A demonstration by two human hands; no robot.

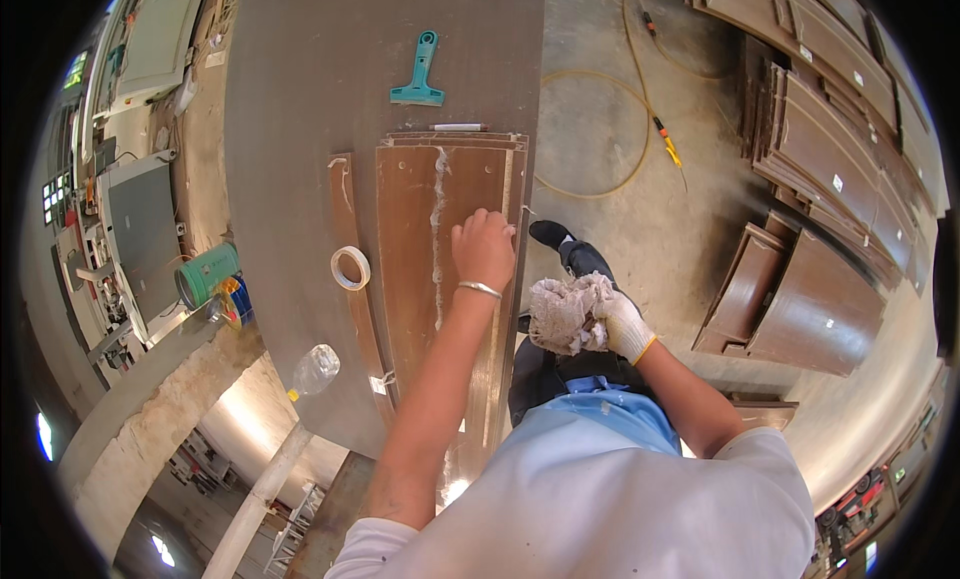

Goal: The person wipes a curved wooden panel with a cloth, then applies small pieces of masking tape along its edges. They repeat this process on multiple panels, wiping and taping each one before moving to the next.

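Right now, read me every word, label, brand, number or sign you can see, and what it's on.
No text is readable.
White rectangular stickers on stacked brown flat panels: too small.
Green cylindrical can: any print is too blurred.
White label-like patch on long brown strip: too small.

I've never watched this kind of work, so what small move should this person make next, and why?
I'd probably bring the crumpled cloth over the brown panel and try wiping its whitish streak: the gloved right hand holds the cloth beside the panel, the left hand is near the panel's right-hand edge, and the streak runs lengthwise.
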